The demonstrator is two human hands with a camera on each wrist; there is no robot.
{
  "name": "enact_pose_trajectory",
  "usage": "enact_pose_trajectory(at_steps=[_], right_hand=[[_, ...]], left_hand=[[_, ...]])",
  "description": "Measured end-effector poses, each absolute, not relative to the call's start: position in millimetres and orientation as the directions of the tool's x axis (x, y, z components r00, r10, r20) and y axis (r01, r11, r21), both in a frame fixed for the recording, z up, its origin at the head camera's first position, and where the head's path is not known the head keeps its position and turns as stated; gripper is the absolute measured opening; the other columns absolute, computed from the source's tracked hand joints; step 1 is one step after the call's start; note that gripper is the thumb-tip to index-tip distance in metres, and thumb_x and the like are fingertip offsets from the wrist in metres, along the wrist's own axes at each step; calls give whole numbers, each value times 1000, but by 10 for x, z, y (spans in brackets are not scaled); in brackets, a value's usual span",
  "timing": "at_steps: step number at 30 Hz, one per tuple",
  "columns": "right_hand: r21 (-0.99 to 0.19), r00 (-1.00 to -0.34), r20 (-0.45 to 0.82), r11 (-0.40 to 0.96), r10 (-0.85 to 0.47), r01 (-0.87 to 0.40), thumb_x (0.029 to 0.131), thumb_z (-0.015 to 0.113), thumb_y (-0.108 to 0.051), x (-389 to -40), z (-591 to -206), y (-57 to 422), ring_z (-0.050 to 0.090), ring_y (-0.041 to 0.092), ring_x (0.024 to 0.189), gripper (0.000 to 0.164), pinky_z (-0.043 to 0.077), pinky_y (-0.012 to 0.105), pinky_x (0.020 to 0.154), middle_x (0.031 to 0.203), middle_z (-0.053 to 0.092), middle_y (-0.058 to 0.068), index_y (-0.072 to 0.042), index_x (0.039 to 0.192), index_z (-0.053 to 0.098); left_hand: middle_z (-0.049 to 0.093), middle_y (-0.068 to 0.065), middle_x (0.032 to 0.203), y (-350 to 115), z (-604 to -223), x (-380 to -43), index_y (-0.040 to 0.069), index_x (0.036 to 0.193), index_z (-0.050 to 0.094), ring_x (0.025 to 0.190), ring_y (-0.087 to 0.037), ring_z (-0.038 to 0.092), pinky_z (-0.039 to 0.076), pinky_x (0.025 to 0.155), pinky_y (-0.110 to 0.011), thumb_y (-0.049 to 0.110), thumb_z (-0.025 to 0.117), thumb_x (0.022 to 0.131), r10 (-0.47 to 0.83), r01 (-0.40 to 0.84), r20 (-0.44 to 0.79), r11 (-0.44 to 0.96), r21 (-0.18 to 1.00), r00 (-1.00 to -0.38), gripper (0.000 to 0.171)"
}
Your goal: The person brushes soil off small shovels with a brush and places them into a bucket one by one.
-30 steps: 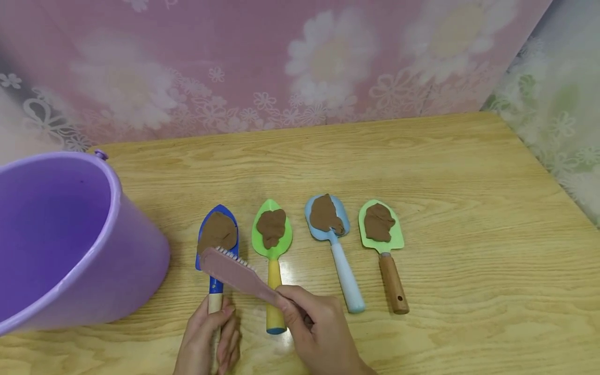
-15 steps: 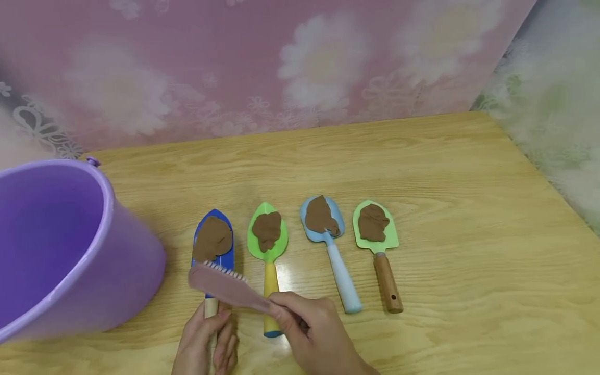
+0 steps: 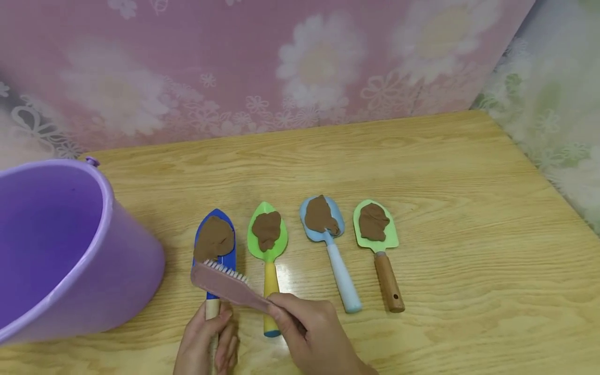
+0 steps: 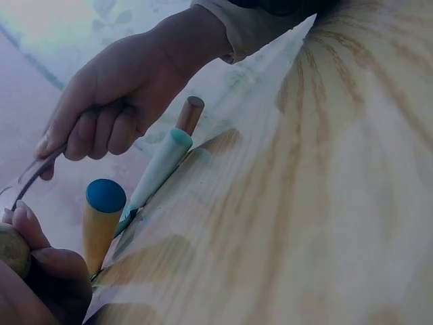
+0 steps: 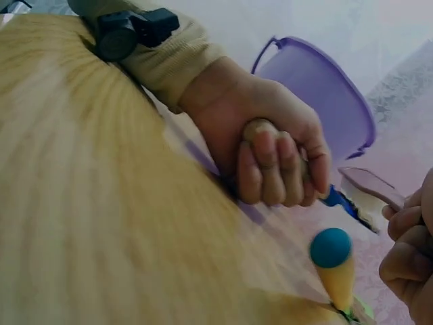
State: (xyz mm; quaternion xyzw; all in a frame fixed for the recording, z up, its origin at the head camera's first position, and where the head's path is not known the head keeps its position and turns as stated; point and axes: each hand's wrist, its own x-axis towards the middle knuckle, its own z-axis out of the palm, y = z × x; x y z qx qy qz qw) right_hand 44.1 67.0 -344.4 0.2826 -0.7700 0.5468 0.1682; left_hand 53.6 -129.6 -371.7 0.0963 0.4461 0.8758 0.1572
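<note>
My left hand (image 3: 201, 336) grips the pale wooden handle of a blue hand trowel (image 3: 229, 259). A flattened lump of brown clay-like material (image 3: 214, 235) covers most of its blade. In my right hand (image 3: 316, 330) is the handle of a mauve brush (image 3: 225, 285) with white bristles. The brush head overlaps the lower blade and neck of the blue trowel in the head view, bristles toward the lump. In the right wrist view, my left hand (image 5: 270, 149) has its fingers curled round the handle end. The left wrist view shows my right hand (image 4: 122, 88) above the table.
To the right lie a green trowel with yellow handle (image 3: 271, 276), a light-blue trowel (image 3: 344, 278) and a pale-green trowel with wooden handle (image 3: 388, 284), each bearing a brown lump. A purple bucket (image 3: 136, 260) stands left on the wooden table (image 3: 469, 208), before a pink flowered backdrop (image 3: 234, 62).
The brush has shifted down the blue trowel, from the lump's lower edge toward the handle. Both hands keep their grips; the head view has shifted slightly.
</note>
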Motion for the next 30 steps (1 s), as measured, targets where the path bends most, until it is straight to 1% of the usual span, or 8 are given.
enact_pose_trajectory(at_steps=[3, 7, 11, 14, 18, 21, 23, 30], right_hand=[[-755, -791, 550, 245, -268, -608, 96, 53, 1, 452, -3432, 647, 35, -10, 52, 13, 34, 3, 45, 61, 49, -4, -2, 100, 65], [-747, -803, 559, 294, -207, -596, 96, 53, 1, 461, -3435, 633, 32, -10, 52, 12, 32, 3, 43, 59, 45, -5, -4, 98, 65], [-705, -762, 618, 293, -194, -646, 97, 52, 0, 451, -3458, 630, 33, -8, 49, 12, 30, 2, 43, 59, 46, -4, -1, 99, 64], [-677, -725, 644, 259, -244, -689, 99, 49, -2, 438, -3467, 625, 36, -6, 49, 14, 32, 1, 45, 60, 48, -2, 1, 101, 63], [-654, -701, 652, 253, -289, -713, 101, 45, -7, 425, -3490, 611, 39, -5, 51, 17, 36, 1, 50, 62, 50, -2, 0, 101, 62], [-648, -706, 667, 282, -239, -708, 101, 46, -7, 417, -3503, 614, 38, -5, 51, 17, 35, 1, 49, 61, 49, -2, 0, 99, 62], [-651, -708, 676, 284, -205, -704, 100, 47, -6, 417, -3496, 623, 37, -5, 50, 16, 33, 2, 47, 60, 47, -2, 0, 99, 62], [-613, -670, 680, 270, -299, -743, 102, 44, -11, 430, -3469, 646, 44, -3, 55, 20, 39, 2, 54, 64, 53, -3, -2, 101, 62]], left_hand=[[20, -14, 51, -1282, -3719, 540, 12, 92, 47, 37, -30, 15, 10, 32, -41, 2, 25, 103, 354, -180, 25, -534, 826, -935, 26], [21, -14, 50, -1285, -3728, 546, 12, 92, 47, 37, -31, 15, 10, 31, -41, 1, 26, 103, 350, -171, 28, -526, 833, -936, 26], [21, -14, 51, -1302, -3733, 549, 11, 92, 47, 38, -31, 15, 9, 32, -42, 2, 27, 103, 348, -185, 11, -526, 830, -937, 26], [21, -14, 52, -1316, -3740, 555, 12, 91, 47, 39, -32, 14, 9, 34, -43, 3, 28, 103, 348, -205, -15, -516, 832, -937, 25], [21, -15, 51, -1317, -3746, 577, 12, 89, 46, 40, -34, 15, 9, 36, -46, 6, 32, 102, 310, -237, -98, -449, 861, -946, 20], [22, -17, 50, -1303, -3747, 601, 11, 87, 45, 41, -37, 15, 11, 36, -47, 7, 36, 101, 248, -277, -194, -370, 887, -949, 17], [23, -17, 49, -1296, -3752, 609, 10, 86, 45, 42, -38, 16, 12, 35, -47, 6, 37, 101, 220, -288, -223, -334, 898, -950, 17], [21, -19, 49, -1291, -3783, 607, 17, 89, 47, 40, -37, 17, 13, 34, -47, 1, 27, 102, 299, -236, -129, -356, 904, -946, 29]])
